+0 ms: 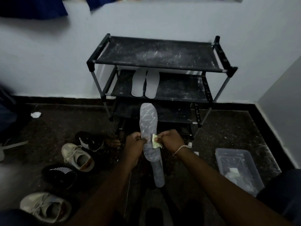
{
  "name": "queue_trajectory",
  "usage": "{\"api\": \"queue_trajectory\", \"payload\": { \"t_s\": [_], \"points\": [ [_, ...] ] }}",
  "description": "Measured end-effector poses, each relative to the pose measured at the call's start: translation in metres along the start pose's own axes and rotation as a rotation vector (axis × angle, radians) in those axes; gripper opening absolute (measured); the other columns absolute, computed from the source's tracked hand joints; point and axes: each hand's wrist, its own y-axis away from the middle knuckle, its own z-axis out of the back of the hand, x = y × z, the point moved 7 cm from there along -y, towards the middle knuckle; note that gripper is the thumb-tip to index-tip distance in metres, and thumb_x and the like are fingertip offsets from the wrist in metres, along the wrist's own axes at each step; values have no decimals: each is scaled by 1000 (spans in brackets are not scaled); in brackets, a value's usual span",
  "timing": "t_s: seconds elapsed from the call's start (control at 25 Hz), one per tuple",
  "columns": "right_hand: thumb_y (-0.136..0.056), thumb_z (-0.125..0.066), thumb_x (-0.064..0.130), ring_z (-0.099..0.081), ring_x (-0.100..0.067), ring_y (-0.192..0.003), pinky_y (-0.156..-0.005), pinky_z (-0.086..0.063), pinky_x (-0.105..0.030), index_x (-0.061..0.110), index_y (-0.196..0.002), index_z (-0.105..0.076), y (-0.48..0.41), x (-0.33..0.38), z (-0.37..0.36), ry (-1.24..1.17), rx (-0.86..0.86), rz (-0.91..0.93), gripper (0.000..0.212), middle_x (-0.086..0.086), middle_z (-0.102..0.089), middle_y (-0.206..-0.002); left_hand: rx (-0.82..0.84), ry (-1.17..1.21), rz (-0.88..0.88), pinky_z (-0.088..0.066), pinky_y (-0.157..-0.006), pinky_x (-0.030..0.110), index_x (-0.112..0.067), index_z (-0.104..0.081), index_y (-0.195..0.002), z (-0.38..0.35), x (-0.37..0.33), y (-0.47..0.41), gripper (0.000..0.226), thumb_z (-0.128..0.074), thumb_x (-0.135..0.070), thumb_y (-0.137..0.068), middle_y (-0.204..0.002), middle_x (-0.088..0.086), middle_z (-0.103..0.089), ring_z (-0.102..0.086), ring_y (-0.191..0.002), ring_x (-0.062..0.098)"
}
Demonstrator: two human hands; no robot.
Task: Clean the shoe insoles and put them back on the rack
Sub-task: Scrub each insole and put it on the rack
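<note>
My left hand (134,141) grips a long grey insole (149,118) by its left edge, holding it lengthwise in front of me. It may be two insoles overlapping; the lower part (157,172) reaches toward me. My right hand (172,141) pinches a small pale yellow-green wipe (155,142) against the insole's middle. Two light grey insoles (145,84) lie side by side on the middle shelf of the black shoe rack (156,53), which stands against the wall ahead.
Two beige sneakers (77,156) (45,207) and two black striped shoes (90,141) (60,175) lie on the dark floor at left. A clear plastic box (237,167) sits at right. A crumpled white scrap (35,114) lies far left.
</note>
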Motion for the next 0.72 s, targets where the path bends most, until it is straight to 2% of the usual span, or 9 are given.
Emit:
{"api": "queue_trajectory", "payload": {
  "t_s": [0.08, 0.16, 0.28, 0.4, 0.52, 0.64, 0.72],
  "points": [
    [-85, -76, 3, -63, -7, -60, -55, -50, -14, -2, -92, -77, 12, 21, 13, -9, -5, 48, 9, -13, -74, -81, 36, 25, -25, -54, -83, 59, 0, -66, -93, -5, -25, 12, 28, -74, -21, -76, -99, 31, -67, -68, -84, 35],
    [-84, -77, 4, -63, -11, -62, -61, -52, -21, 2, -85, -77, 27, 42, 25, -27, -10, 94, 2, -13, -74, -79, 82, 38, -76, -54, -84, 57, 3, -64, -98, -10, -53, 24, 24, -71, -16, -84, -103, 34, -64, -66, -85, 34],
    [-84, -77, 5, -64, -11, -64, -65, -52, -26, 9, -80, -78, 54, 75, 41, -77, -12, 183, 6, -8, -74, -73, 147, 101, -125, -56, -85, 49, -5, -70, -103, -16, -94, 48, 13, -65, -12, -93, -101, 20, -72, -70, -94, 34],
    [-84, -77, 4, -65, -13, -67, -68, -53, -29, 15, -77, -77, 80, 103, 51, -144, -14, 267, 13, -7, -75, -74, 200, 179, -80, -59, -85, 43, -6, -70, -109, -21, -115, 66, 17, -59, -12, -97, -100, 14, -75, -72, -92, 30],
    [-84, -78, 5, -69, -11, -73, -75, -56, -32, 14, -82, -78, 104, 122, 55, -189, -1, 323, 10, -5, -77, -81, 261, 262, 25, -60, -74, 34, -1, -66, -109, -31, -122, 84, 27, -61, -22, -93, -94, 13, -76, -73, -85, 25],
    [-85, -78, 8, -71, -6, -82, -80, -57, -26, 10, -91, -78, 121, 133, 60, -101, -25, 400, 6, -1, -77, -96, 262, 364, 26, -57, -89, 41, -1, -67, -119, -30, -125, 94, 33, -54, -24, -100, -112, 20, -72, -71, -99, 31],
    [-86, -78, 14, -70, -6, -86, -80, -56, -26, 12, -93, -78, 131, 138, 68, 10, -92, 479, 7, 4, -75, -96, 291, 411, 9, -51, -100, 46, -2, -64, -125, -28, -126, 95, 36, -52, -26, -102, -121, 22, -68, -66, -110, 36]
  ]
}}
